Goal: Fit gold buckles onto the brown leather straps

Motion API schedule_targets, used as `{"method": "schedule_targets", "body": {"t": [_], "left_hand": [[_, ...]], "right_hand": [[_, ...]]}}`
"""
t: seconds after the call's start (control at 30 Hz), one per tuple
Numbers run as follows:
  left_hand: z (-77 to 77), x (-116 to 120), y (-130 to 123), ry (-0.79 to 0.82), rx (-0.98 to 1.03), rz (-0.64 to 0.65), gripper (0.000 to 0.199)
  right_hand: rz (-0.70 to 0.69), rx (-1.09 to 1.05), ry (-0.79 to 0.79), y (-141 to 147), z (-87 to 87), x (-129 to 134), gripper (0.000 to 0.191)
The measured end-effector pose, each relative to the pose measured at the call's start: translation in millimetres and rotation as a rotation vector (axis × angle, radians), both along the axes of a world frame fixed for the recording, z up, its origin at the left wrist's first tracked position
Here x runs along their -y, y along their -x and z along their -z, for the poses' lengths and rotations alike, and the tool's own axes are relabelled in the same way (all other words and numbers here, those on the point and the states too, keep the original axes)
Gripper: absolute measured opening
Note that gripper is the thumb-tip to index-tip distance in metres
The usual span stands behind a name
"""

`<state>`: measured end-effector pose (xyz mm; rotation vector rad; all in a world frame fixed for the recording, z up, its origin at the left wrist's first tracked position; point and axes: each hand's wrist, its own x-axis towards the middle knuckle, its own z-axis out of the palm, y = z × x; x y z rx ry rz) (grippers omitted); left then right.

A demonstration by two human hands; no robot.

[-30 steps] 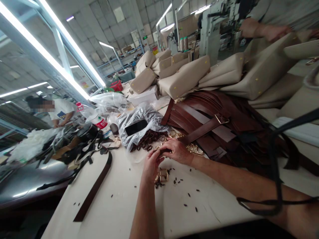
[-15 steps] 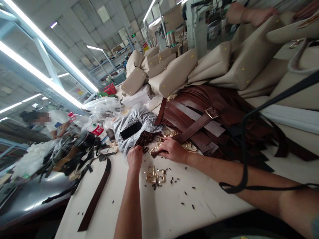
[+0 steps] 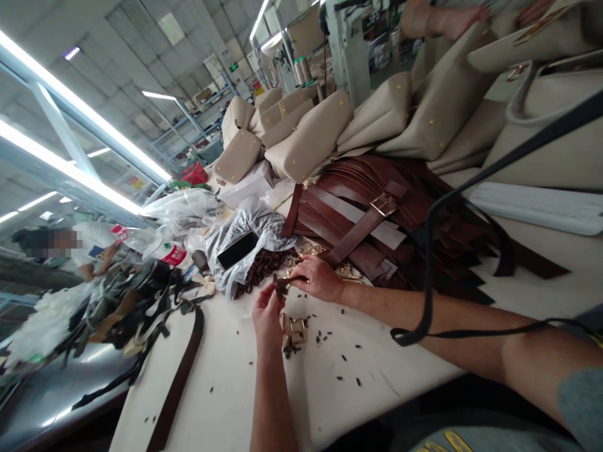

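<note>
My right hand is closed around a brown leather strap, whose end sticks out to the left of the fingers. At that end my left hand pinches a small brown leather loop; whether the strap passes through it I cannot tell. Just behind the hands lies a heap of similar brown loops on a grey plastic bag. Gold buckles rest on the table below my hands, and other gold buckles lie beyond my right hand.
A stack of brown straps covers the table's right side, with beige bags piled behind. A phone rests on the plastic bag. A black cord hangs before my right forearm. Another person works at far left.
My left hand has moved from the heap of loops to the strap end, bringing a small loop. My right hand still grips the strap. The camera view has shifted slightly.
</note>
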<state>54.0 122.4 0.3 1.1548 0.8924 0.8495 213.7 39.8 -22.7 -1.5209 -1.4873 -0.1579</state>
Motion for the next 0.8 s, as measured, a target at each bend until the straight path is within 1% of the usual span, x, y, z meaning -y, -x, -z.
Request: {"method": "schedule_targets", "body": {"t": [0.1,0.23,0.3,0.37,0.47,0.53,0.57,0.63,0.73,0.8], "left_hand": [[1.2,8.2,-6.7,0.063,0.065,-0.031,0.047],[2.9,5.0,-9.5,0.094,0.133,-0.025,0.044],[3.6,3.7,-8.5,0.081,0.11,-0.024,0.045],[3.5,3.7,-6.9,0.007,0.043,-0.035,0.043],[2.3,5.2,-4.6,-0.181,-0.037,-0.062,0.038],[1.5,6.2,-3.5,-0.243,-0.058,-0.039,0.037],[1.3,6.7,-3.2,-0.233,-0.061,-0.011,0.038],[1.2,7.8,-3.3,-0.151,-0.035,0.034,0.041],[2.0,10.2,-5.9,0.03,0.072,0.034,0.042],[2.7,12.2,-8.4,0.117,0.109,0.043,0.041]], "right_hand": [[-0.002,0.018,0.009,0.0,-0.8,0.8,0.005],[-0.02,0.058,0.021,0.5,-2.6,1.2,0.007],[-0.034,0.076,0.031,0.9,-3.7,1.4,0.007],[-0.042,0.085,0.041,1.0,-4.9,1.9,0.007],[-0.043,0.087,0.055,0.3,-6.2,2.9,0.008],[-0.039,0.083,0.065,-0.5,-6.3,3.0,0.009],[-0.035,0.078,0.07,-0.9,-6.0,2.9,0.008],[-0.027,0.068,0.079,-1.5,-5.2,2.2,0.006],[-0.028,0.066,0.098,-1.8,-4.1,0.9,0.007],[-0.032,0.073,0.112,-1.5,-3.7,0.4,0.01]]}}
